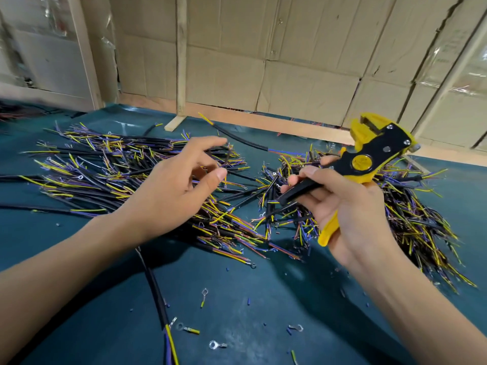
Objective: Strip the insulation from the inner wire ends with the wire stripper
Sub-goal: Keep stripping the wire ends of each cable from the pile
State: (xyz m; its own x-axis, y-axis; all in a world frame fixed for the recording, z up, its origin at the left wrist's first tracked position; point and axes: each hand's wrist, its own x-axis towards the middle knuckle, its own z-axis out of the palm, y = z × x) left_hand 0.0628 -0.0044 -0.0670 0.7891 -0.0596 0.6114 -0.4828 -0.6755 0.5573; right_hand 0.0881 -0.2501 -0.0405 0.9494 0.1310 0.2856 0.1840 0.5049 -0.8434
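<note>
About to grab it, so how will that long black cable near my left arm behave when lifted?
The long black sheathed cable curves across the green mat, so it will probably droop. It looks thin, likely light. Its loose coloured inner wires may splay.

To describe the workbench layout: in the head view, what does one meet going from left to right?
Left pile of cables → left hand, open and empty → right hand holding the wire stripper → right pile of cables.

Right hand (350, 206) grips wire stripper (369, 156); left hand (174, 185) empty above cable pile (105, 169).
</note>
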